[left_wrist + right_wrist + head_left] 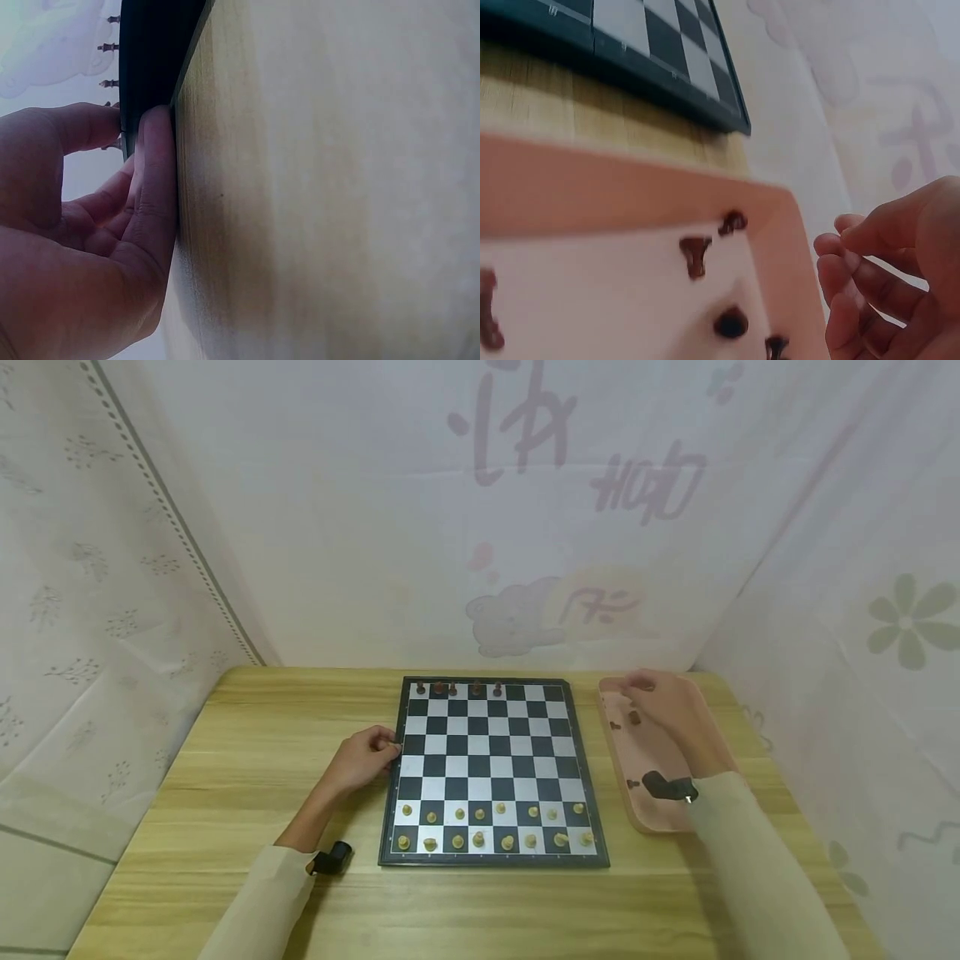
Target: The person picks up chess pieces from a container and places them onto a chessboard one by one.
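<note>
A black-and-white chessboard point(487, 745) lies on the table. Pale chess pieces point(480, 814) fill its two near rows, and several dark brown pieces point(452, 689) stand along the far row. At the board's left edge, my left hand point(363, 758) grips the rim, thumb on top and fingers against the side. My right hand point(663, 697) is over the far end of a pink tray point(637, 818), blurred in the head view. Its fingers bend loosely, thumb near the index, and no piece shows between them. Brown pieces, including a rook-shaped one point(695, 256), lie in the tray.
The wooden table point(300, 710) meets a patterned cloth point(375, 568) hanging behind and at both sides. The tray's raised wall point(630, 191) stands between its pieces and the board. A black wrist camera point(667, 787) sits on each wrist.
</note>
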`<state>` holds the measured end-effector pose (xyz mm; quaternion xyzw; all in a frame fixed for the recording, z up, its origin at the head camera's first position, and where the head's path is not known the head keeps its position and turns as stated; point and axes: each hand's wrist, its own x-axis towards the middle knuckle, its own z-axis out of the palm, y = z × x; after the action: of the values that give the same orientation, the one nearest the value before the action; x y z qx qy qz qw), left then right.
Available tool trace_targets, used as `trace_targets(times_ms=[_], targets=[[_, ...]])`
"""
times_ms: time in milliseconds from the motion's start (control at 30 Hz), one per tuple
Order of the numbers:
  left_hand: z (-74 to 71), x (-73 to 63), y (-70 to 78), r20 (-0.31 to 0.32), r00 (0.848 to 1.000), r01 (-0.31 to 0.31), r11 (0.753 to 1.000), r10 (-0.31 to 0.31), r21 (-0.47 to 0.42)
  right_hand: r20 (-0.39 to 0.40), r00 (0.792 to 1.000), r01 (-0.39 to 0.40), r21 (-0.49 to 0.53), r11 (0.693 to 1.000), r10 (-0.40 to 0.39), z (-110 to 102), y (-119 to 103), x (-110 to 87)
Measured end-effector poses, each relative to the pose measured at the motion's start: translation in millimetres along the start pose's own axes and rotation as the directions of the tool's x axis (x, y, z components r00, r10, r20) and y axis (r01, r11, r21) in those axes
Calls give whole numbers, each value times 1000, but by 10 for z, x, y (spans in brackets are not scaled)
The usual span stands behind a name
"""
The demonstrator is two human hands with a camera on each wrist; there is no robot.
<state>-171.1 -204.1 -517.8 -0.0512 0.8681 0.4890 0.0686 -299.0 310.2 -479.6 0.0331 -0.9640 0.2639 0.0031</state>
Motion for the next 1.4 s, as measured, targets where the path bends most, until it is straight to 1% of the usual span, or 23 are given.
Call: trace_targets(times_ms=[133, 200, 300, 367, 433, 633, 733, 833, 933, 1067, 1233, 1333, 1400], targets=[[-1, 0, -1, 2, 1000, 2, 1000, -2, 0, -43, 995, 88, 63, 994, -86, -35, 131, -4], [0, -2, -2, 4, 1000, 1, 1000, -1, -1, -58, 995, 89, 98, 991, -84, -50, 184, -9], [0, -2, -7, 7, 1000, 0, 1000, 0, -3, -48, 998, 41, 127, 991, -35, -90, 262, -13], [0, -1, -8, 6, 1000, -1, 1000, 1, -2, -29, 1000, -8, 151, 988, 12, -126, 312, -13], [-1, -2, -6, 6, 1000, 0, 1000, 0, -1, -11, 999, -39, 170, 985, 42, -163, 356, -11], [-5, -1, -5, 3, 1000, 2, 1000, -2, -2, -50, 995, -83, 131, 988, 90, -256, 441, -31], [-6, 4, -11, 3, 1000, -3, 1000, 3, -4, -39, 989, -133, 166, 977, 141, -285, 443, -65], [-3, 9, -15, 3, 1000, -6, 1000, 6, -1, -9, 982, -184, 208, 961, 190, -299, 438, -87], [-3, 11, -15, 3, 1000, -6, 1000, 6, 1, 3, 977, -210, 211, 955, 214, -297, 448, -81], [-8, 13, -17, 3, 1000, -7, 1000, 7, -1, -20, 981, -189, 163, 968, 194, -275, 490, -49], [-10, 14, -16, 7, 1000, -5, 1000, 5, 1, -44, 986, -152, 162, 975, 161, -229, 517, -12], [-9, 20, -15, 8, 1000, -4, 1000, 4, 1, -63, 991, -113, 112, 987, 120, -211, 505, 11], [-8, 25, -16, 8, 1000, -3, 1000, 3, 3, -63, 994, -90, 74, 993, 94, -205, 493, 25]])
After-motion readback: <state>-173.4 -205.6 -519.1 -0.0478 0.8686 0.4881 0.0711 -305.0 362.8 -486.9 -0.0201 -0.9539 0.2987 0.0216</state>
